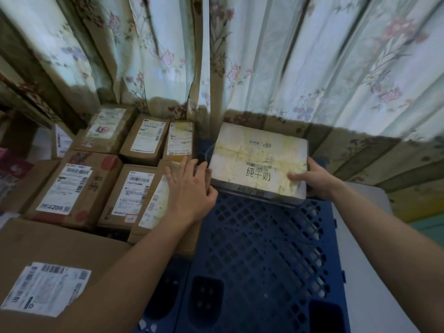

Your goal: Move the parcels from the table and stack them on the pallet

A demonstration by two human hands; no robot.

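In front of me hang long pale curtains point(300, 56) printed with pink flowers and thin green stems, falling in deep folds with tan bands between them. Daylight glows through their upper part, while the lower part lies in dull brown shadow. To my right, low down, I see a pale grey floor point(374, 272).

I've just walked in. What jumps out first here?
The pale, worn box at centre, held over the blue lattice pallet by the left hand and right hand. Brown labelled parcels crowd the pallet's left side, with flowered curtains behind.
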